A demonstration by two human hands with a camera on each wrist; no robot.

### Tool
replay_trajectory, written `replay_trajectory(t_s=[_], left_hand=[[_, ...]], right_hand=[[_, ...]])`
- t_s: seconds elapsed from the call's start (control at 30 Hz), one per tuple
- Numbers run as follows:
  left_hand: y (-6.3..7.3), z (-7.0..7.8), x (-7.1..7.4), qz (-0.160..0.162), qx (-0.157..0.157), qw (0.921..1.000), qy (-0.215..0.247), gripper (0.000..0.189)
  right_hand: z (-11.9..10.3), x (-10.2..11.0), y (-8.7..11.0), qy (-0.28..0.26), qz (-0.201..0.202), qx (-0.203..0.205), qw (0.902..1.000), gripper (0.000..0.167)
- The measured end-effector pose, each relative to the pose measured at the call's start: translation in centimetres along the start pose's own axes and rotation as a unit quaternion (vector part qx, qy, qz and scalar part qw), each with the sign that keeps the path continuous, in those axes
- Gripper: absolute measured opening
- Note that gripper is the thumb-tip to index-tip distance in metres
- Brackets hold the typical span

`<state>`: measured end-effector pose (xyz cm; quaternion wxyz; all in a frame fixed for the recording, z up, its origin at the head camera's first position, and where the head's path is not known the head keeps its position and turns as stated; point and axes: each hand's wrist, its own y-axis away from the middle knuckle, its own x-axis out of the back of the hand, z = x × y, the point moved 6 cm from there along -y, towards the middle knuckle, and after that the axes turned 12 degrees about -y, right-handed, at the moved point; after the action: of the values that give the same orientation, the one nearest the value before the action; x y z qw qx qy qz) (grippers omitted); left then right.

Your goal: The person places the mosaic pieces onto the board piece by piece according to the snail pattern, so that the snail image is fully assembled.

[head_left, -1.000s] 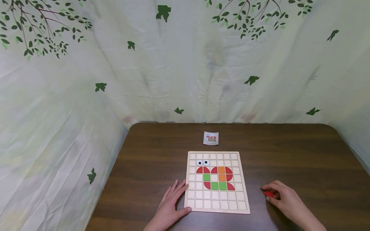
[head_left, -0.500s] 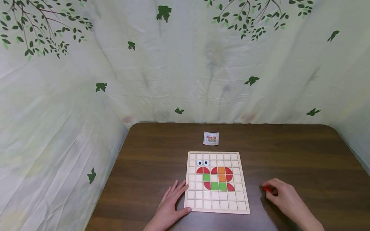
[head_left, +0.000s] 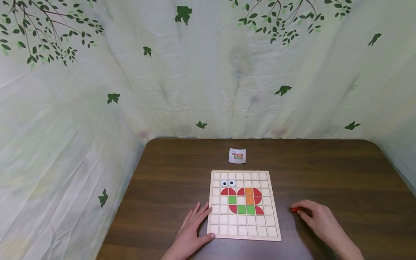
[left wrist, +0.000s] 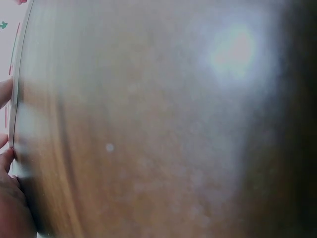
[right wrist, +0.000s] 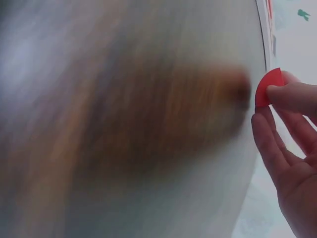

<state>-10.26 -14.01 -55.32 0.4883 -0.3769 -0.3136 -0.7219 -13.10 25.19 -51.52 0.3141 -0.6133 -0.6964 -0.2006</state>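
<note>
A red quarter-circle tile (right wrist: pixel 266 91) is pinched between the thumb and fingers of my right hand (head_left: pixel 320 218), above the table to the right of the board. My left hand (head_left: pixel 191 233) rests at the near left edge of the pale grid board (head_left: pixel 242 229), its fingers spread, the thumb at the near corner. Set in the board are two eye tiles (head_left: pixel 232 183), several red quarter-circle tiles (head_left: pixel 259 209), green square tiles (head_left: pixel 241 209) and orange square tiles (head_left: pixel 248 191). The left wrist view catches only part of my left hand (left wrist: pixel 12 198) by the board's edge.
A small picture card (head_left: pixel 237 156) with a similar coloured pattern lies behind the board. The brown wooden table (head_left: pixel 175 169) reaches back to a pale curtain (head_left: pixel 214 79) printed with leaves.
My right hand has shifted slightly left and away from me, turning the red quarter-circle tile between its fingertips. The left hand and the board have stayed in place.
</note>
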Motion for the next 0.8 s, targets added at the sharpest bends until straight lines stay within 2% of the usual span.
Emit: replay_trajectory(t_s=[0.1, 0.33, 0.67, 0.8], left_hand=[[0.1, 0.0, 0.1, 0.003, -0.001, 1.0, -0.001, 0.075], [0.0, 0.0, 0.0, 0.005, -0.002, 1.0, -0.003, 0.075], [0.1, -0.1, -0.1, 0.005, -0.001, 1.0, -0.003, 0.075], [0.1, 0.0, 0.0, 0.004, 0.001, 1.0, -0.002, 0.075]], right_hand=[[-0.5, -0.4, -0.6, -0.006, 0.004, 0.002, 1.0, 0.028], [-2.5, -1.9, -2.3, -0.053, -0.017, -0.014, 0.9983, 0.025], [-5.3, -4.7, -4.4, -0.127, -0.069, 0.018, 0.9893, 0.023], [-6.1, -5.6, -5.0, -0.149, -0.08, 0.009, 0.9856, 0.02]])
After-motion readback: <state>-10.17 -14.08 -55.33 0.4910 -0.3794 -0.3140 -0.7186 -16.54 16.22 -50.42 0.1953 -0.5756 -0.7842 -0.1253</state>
